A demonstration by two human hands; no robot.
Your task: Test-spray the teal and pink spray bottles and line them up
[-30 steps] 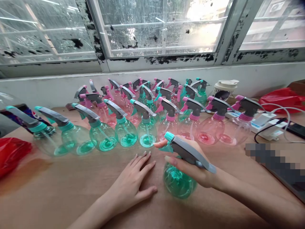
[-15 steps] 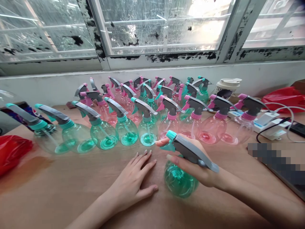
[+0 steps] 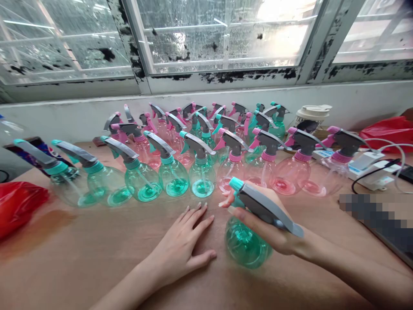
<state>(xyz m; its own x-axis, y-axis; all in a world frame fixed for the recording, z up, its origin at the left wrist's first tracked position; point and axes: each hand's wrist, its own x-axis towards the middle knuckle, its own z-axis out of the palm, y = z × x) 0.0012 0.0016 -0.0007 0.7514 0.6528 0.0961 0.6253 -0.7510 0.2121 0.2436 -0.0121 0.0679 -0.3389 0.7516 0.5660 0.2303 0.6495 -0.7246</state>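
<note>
My right hand [image 3: 280,242] is wrapped round the neck of a green spray bottle [image 3: 248,247] with a grey head and a turquoise nozzle and trigger. Its fingertips curl at the trigger, and the nozzle points up and left. The bottle tilts slightly over the near part of the table. Flat on the wood to its left lies my left hand [image 3: 182,237], fingers spread and holding nothing. Just beyond both hands, a front row of spray bottles runs across, from a green spray bottle [image 3: 202,174] near the middle to a pink spray bottle [image 3: 285,174] on the right.
More pink and green spray bottles stand behind, near the wall below the window. A red plastic bag [image 3: 19,206] lies at left, another red bag [image 3: 387,133] at right. A lidded cup [image 3: 311,116], a white power strip [image 3: 371,174] with cables and a dark, blurred-out object [image 3: 377,224] are at right.
My right fingers have curled inward and the trigger sits closer to the head. My left hand stays flat on the table. The whole view has shifted slightly.
</note>
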